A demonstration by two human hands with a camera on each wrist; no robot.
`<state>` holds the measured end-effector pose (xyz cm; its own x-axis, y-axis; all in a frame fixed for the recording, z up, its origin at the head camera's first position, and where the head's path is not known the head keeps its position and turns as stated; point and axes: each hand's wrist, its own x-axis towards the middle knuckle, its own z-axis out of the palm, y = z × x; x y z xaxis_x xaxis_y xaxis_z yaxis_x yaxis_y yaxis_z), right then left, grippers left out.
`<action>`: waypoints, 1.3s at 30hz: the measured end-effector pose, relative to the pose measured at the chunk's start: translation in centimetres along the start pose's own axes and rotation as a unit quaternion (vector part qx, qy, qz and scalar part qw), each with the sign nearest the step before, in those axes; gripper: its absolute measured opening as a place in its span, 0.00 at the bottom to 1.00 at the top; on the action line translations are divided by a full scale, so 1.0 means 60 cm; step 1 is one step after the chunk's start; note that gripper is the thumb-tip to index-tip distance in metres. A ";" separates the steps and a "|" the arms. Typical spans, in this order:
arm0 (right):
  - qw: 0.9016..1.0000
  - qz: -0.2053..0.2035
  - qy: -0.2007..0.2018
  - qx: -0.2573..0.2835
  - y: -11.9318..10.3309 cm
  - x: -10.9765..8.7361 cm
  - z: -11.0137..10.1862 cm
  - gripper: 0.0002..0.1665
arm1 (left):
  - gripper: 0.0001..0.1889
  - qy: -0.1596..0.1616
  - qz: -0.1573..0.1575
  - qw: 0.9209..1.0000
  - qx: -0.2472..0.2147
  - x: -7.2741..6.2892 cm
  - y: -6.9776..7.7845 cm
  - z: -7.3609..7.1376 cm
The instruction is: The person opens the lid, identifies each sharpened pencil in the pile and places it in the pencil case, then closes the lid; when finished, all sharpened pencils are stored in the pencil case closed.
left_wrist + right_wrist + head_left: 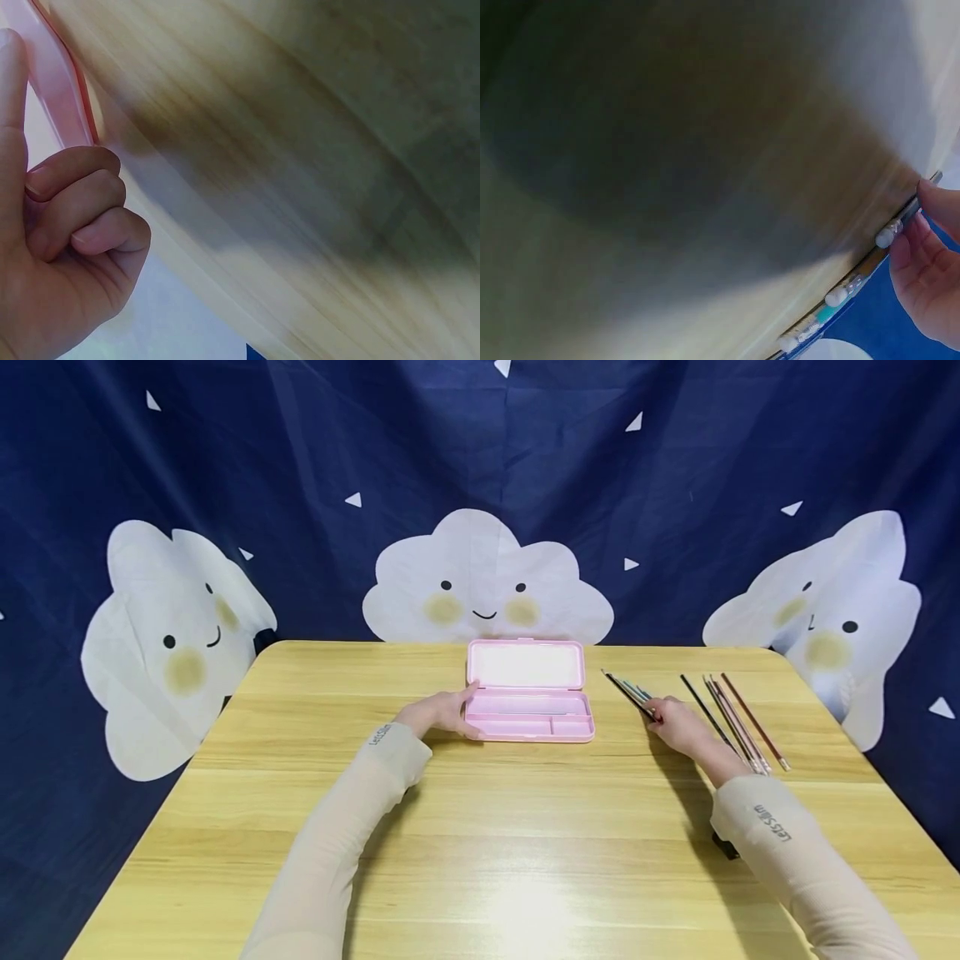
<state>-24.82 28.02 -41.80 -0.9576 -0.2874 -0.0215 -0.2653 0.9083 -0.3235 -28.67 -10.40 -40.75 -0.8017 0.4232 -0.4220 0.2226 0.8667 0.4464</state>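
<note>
A pink pencil case [510, 727] lies on the table with its lid raised at the back. My left hand [442, 712] holds the case by its left end, thumb at the front corner and index finger at the rear; its other fingers [82, 195] are curled beside the case. To the right, my right hand [678, 727] pinches a dark pencil [630, 695] by its eraser end between thumb and fingers. Teal and other pencils [637, 690] lie close beside it. In the right wrist view, neighbouring erasers [836, 295] show along the table.
More pencils [735, 718], black, pinkish and brown, lie spread to the right of my right hand. The wooden table [480, 827] ends at a dark blue curtain [315, 460] with white clouds. Dividers split the front of the case into compartments.
</note>
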 end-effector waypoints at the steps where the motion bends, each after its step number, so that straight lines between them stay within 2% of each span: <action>1: 1.000 0.002 -0.002 -0.008 -0.002 0.000 0.000 0.20 | 0.57 0.000 -0.001 1.000 -0.001 0.000 0.000 0.000; 5: 1.000 0.004 -0.002 -0.022 -0.008 0.001 0.001 0.20 | 0.58 -0.001 -0.002 1.000 0.001 0.002 0.000 -0.002; 12: 1.000 0.000 -0.001 -0.015 -0.010 0.004 0.004 0.21 | 0.58 0.002 -0.002 1.000 0.006 0.004 -0.001 -0.004; 20: 0.999 -0.011 0.032 0.024 -0.011 0.004 -0.003 0.25 | 0.58 0.003 0.000 1.000 0.010 0.002 -0.001 -0.005; 24: 0.996 -0.042 0.070 0.027 -0.022 0.009 -0.007 0.26 | 0.58 0.002 -0.006 1.000 0.008 0.001 -0.001 -0.005; 27: 0.991 -0.084 0.106 0.017 -0.032 0.016 -0.006 0.26 | 0.57 0.002 -0.010 1.000 0.007 0.001 -0.001 -0.006; 30: 0.985 -0.119 0.122 0.011 -0.043 0.026 -0.001 0.25 | 0.57 0.001 -0.010 1.000 0.008 0.000 0.000 -0.006; 39: 0.975 -0.202 0.091 0.029 -0.086 0.053 0.024 0.24 | 0.57 0.000 -0.007 1.000 0.002 -0.001 0.004 -0.001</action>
<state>-26.33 21.98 -41.55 -0.7819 -0.5542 0.2856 -0.6230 0.7117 -0.3246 -28.61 -10.21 -40.55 -0.8049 0.4111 -0.4280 0.2132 0.8734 0.4379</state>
